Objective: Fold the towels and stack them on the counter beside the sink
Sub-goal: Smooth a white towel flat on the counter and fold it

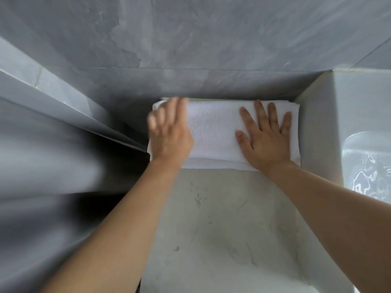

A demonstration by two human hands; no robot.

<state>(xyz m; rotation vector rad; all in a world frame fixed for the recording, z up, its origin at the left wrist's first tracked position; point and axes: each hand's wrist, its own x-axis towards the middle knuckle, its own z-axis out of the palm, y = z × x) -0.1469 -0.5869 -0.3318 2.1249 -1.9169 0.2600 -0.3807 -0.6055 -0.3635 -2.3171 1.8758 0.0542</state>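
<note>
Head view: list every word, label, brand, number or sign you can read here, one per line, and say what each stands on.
None: no readable text shows anywhere.
The white folded towel under the left hand and right hand shows no tag or print.
The counter, grey wall and sink carry no markings.

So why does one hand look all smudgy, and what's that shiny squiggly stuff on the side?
Head view: the left hand is smeared by motion blur, while the right hand lies sharp and flat on the towel. Head view: the squiggles are light glaring off the sink. Head view: the wide lens bends the wall lines, and a dark shadow sits left of the counter.
</note>
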